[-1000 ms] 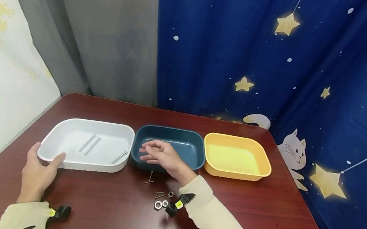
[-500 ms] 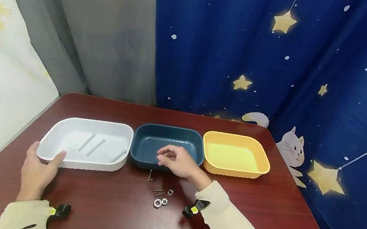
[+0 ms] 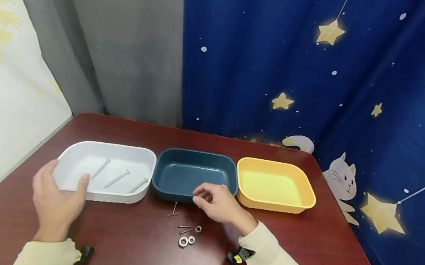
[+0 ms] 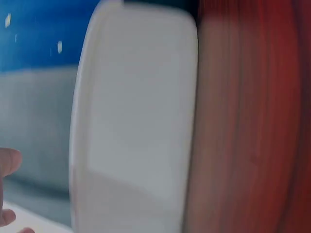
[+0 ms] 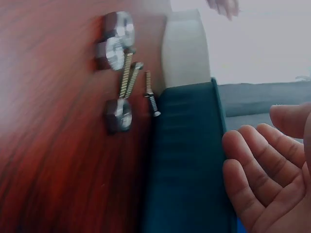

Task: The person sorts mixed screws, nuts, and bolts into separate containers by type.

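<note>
My left hand point(image 3: 59, 203) is at the near left corner of the white tray point(image 3: 114, 198), thumb and fingers spread; in the left wrist view its fingertips point(image 4: 9, 161) show apart from the tray wall. Three long silver bolts point(image 3: 117, 179) lie inside that tray. My right hand point(image 3: 224, 206) hovers by the near rim of the dark blue tray point(image 3: 177, 176), fingers loosely bent and holding nothing. On the table below lie small screws point(image 3: 184, 231) and three hex nuts point(image 3: 183, 242); the right wrist view shows a nut point(image 5: 118, 115) beside brass-coloured screws point(image 5: 125, 73).
A yellow tray point(image 3: 276, 187) stands right of the dark blue one, all three in a row on the dark red table point(image 3: 128, 244). Behind the table hang a grey curtain point(image 3: 128, 47) and a blue star-patterned curtain point(image 3: 242, 67).
My right hand has drawn back from over the dark blue tray, rightward and nearer. My left hand has shifted right along the white tray's corner. The middle bolt in the white tray has slid right.
</note>
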Available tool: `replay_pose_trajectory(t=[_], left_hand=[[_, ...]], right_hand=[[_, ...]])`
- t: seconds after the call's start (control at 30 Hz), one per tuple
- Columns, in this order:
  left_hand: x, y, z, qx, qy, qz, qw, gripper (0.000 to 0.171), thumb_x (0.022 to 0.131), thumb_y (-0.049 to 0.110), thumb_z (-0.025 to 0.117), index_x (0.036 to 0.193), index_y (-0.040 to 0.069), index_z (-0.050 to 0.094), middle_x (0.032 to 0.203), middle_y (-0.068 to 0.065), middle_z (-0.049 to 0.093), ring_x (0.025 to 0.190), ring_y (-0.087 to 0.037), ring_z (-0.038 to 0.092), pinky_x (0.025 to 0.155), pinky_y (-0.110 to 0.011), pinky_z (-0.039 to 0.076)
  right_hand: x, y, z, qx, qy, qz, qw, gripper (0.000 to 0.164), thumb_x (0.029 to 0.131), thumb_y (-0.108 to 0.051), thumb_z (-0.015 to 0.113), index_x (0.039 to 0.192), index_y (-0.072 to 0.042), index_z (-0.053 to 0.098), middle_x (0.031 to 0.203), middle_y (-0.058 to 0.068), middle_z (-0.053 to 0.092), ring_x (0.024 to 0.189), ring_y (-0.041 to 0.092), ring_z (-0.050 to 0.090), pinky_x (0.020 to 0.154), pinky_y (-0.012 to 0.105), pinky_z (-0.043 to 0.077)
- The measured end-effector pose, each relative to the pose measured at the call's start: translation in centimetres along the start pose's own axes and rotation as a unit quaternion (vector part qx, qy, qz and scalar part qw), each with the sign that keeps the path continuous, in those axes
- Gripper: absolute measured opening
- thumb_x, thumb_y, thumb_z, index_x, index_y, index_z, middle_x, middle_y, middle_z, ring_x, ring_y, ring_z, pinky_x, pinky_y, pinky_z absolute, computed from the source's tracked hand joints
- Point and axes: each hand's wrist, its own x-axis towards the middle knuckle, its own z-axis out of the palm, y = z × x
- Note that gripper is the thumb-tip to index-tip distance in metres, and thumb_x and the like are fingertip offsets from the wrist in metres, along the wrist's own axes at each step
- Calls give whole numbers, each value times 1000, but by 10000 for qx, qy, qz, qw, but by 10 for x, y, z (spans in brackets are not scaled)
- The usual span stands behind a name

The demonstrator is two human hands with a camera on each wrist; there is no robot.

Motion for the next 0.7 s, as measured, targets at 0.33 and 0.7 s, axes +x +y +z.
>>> replay_pose_trajectory(t=[0.33,0.7], left_hand=[[-39,60,48,-593,-1253,2050,9689,68,90,48,60,130,-6,52,125,-26,55,116,-41,50,110,-25,28],[-63,92,71,-180,-2402,2562,9361,52,75,16,80,120,-4,62,115,-19,63,110,-38,58,94,-54,45]], right_hand=[[-13,8,5,-785,-769,-437,9930,14,93,-17,65,101,-6,69,83,-5,69,71,-4,59,68,16,50],[-16,17,8,-1352,-1365,-89,9813,10,90,-19,69,96,-11,68,67,-17,58,56,-8,49,57,11,42]])
